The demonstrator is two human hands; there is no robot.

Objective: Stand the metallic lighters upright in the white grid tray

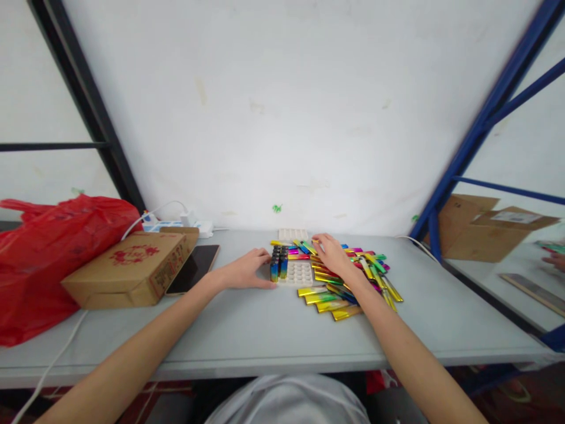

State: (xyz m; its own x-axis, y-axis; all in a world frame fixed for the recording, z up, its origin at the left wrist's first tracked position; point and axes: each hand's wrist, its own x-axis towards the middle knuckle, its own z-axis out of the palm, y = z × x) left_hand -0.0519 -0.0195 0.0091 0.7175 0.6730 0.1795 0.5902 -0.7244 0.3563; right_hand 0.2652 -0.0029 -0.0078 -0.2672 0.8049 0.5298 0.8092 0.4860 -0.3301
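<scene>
A white tray (302,274) with rows of holes lies on the grey table (247,324). Several shiny rainbow-coloured lighters (279,263) stand upright in its left end. My left hand (248,270) rests beside the tray's left edge, fingers curled loosely against it and the standing lighters. To the right a heap of loose lighters (348,281) in gold, green, pink and blue lies flat. My right hand (332,253) lies on top of this heap, fingers bent down onto the lighters; what they pinch is hidden.
A brown cardboard box (128,268) and a dark phone (194,268) lie to the left, with a red plastic bag (48,247) beyond. A white power strip (176,225) sits by the wall. A second white tray (293,234) lies behind. Blue shelving frame (477,141) stands on the right.
</scene>
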